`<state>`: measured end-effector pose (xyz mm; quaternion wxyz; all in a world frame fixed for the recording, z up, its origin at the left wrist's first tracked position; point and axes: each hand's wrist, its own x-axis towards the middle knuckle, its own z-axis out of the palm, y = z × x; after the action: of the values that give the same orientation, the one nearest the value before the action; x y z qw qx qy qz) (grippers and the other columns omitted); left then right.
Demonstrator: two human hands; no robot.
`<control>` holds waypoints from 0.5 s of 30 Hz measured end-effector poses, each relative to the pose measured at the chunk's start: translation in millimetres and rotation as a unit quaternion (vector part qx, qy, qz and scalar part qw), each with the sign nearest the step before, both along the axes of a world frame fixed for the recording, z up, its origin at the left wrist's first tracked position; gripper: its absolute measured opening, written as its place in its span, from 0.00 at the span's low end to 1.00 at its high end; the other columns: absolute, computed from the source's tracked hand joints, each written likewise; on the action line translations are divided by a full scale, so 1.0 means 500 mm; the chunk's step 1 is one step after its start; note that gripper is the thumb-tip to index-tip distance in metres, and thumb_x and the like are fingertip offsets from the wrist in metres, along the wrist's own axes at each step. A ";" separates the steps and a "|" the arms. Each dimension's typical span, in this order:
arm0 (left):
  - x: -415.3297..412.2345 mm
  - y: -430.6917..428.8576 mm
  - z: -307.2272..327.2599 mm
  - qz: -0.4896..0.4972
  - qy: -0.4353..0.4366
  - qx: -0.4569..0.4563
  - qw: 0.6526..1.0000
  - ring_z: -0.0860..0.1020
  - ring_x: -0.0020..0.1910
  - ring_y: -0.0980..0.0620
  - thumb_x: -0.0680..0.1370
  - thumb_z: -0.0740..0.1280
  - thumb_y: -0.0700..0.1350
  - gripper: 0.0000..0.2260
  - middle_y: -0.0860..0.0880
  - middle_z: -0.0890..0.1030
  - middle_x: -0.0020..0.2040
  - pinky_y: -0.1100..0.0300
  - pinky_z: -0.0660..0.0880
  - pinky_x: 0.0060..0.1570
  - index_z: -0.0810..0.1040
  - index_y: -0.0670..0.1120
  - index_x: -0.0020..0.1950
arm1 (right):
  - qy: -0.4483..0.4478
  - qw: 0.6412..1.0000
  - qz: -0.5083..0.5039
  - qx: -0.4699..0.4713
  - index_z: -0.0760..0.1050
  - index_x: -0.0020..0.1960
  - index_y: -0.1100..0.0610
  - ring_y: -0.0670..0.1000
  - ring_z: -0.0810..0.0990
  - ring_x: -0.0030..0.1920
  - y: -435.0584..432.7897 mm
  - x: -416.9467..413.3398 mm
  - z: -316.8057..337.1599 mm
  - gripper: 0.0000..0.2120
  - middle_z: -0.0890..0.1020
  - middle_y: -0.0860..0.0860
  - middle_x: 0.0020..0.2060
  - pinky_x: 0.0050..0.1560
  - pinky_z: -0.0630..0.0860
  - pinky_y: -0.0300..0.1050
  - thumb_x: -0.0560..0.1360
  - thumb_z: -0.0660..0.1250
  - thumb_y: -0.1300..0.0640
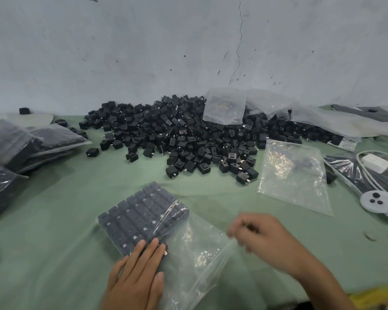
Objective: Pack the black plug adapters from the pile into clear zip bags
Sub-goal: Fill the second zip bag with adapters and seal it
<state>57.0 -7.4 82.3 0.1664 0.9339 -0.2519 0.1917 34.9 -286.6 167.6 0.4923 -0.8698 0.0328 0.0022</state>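
A big pile of black plug adapters (184,135) lies on the green cloth against the wall. Close to me, a clear zip bag (195,247) holds several adapters (137,215) packed in neat rows at its far end. My left hand (137,271) lies flat on the bag's near-left part, fingers spread over the adapters. My right hand (262,236) hovers at the bag's right edge with fingers curled; it is blurred, and a grip on the plastic cannot be made out. An empty clear zip bag (293,175) lies to the right.
Filled bags of adapters (20,144) are stacked at the left. Loose clear bags (226,108) rest on the pile and along the back right. A white controller (376,201), a white charger with cable (377,163) and a dark bagged item sit at the right edge.
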 end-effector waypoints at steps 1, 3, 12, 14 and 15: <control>-0.001 0.000 -0.001 0.000 -0.009 0.000 1.000 0.67 0.71 0.55 0.84 0.45 0.53 0.28 0.51 0.80 0.65 0.59 0.58 0.66 0.84 0.47 0.61 | -0.037 0.998 -0.032 -0.031 0.82 0.44 0.44 0.44 0.79 0.37 -0.010 0.038 -0.004 0.09 0.83 0.43 0.37 0.44 0.79 0.50 0.71 0.65 0.43; -0.002 0.000 0.000 0.002 -0.021 0.000 1.000 0.71 0.68 0.53 0.84 0.45 0.52 0.28 0.51 0.81 0.64 0.60 0.58 0.66 0.84 0.47 0.60 | -0.080 0.983 -0.082 -0.141 0.80 0.56 0.44 0.47 0.80 0.53 -0.034 0.130 -0.028 0.09 0.81 0.42 0.54 0.56 0.77 0.51 0.77 0.65 0.48; 0.000 0.002 -0.004 0.001 -0.011 -0.015 1.000 0.65 0.72 0.56 0.83 0.46 0.53 0.26 0.52 0.79 0.66 0.59 0.59 0.66 0.83 0.48 0.62 | -0.030 0.911 -0.147 -0.384 0.74 0.67 0.55 0.60 0.64 0.71 -0.103 0.291 -0.164 0.15 0.68 0.57 0.72 0.68 0.68 0.55 0.82 0.59 0.53; 0.000 0.002 -0.005 0.001 -0.014 -0.014 1.000 0.65 0.72 0.56 0.83 0.46 0.53 0.26 0.52 0.79 0.66 0.59 0.60 0.65 0.83 0.48 0.62 | -0.055 0.923 -0.167 -0.342 0.71 0.70 0.55 0.59 0.65 0.69 -0.113 0.290 -0.162 0.17 0.68 0.57 0.70 0.62 0.74 0.56 0.81 0.61 0.57; 0.000 0.002 -0.005 0.001 -0.016 -0.015 1.000 0.65 0.72 0.56 0.83 0.46 0.52 0.26 0.52 0.79 0.66 0.58 0.60 0.65 0.83 0.48 0.62 | -0.049 0.926 -0.176 -0.330 0.68 0.72 0.53 0.60 0.64 0.69 -0.120 0.291 -0.159 0.19 0.67 0.58 0.70 0.61 0.74 0.57 0.81 0.61 0.56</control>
<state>56.9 -6.3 80.0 0.1762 0.9282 -0.2508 0.2108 180.5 -346.6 88.0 0.1705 -0.9624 0.1599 -0.1383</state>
